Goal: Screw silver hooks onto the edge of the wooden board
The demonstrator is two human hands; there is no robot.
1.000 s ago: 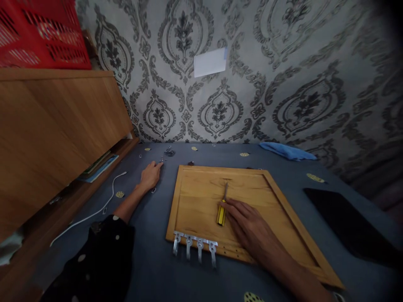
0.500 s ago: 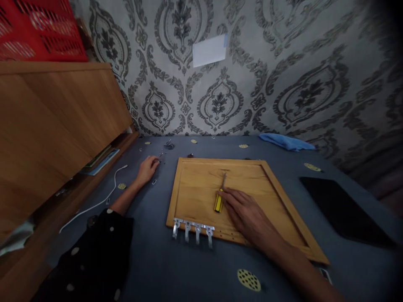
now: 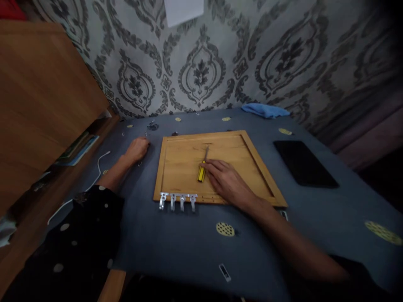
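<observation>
My right hand rests over the wooden framed board, its thumb and fingers at the handle of a yellow screwdriver. The metal shaft points toward the wall. At the board's near left edge sits a row of several silver metal hooks, their curved ends hanging over the edge. To the left of the board, my left hand is on the blue patterned cloth with its fingers curled down. Whatever its fingertips hold is hidden. Just beyond it lies a small dark metallic bunch.
A black tablet-like slab lies right of the board, and a blue cloth lies by the wall. On the left, a white cable runs along the wooden cabinet. Wallpaper covers the wall behind.
The view has tilted down, so everything sits higher in the picture. My left hand's fingers are more curled over the small parts. My right hand stays at the screwdriver.
</observation>
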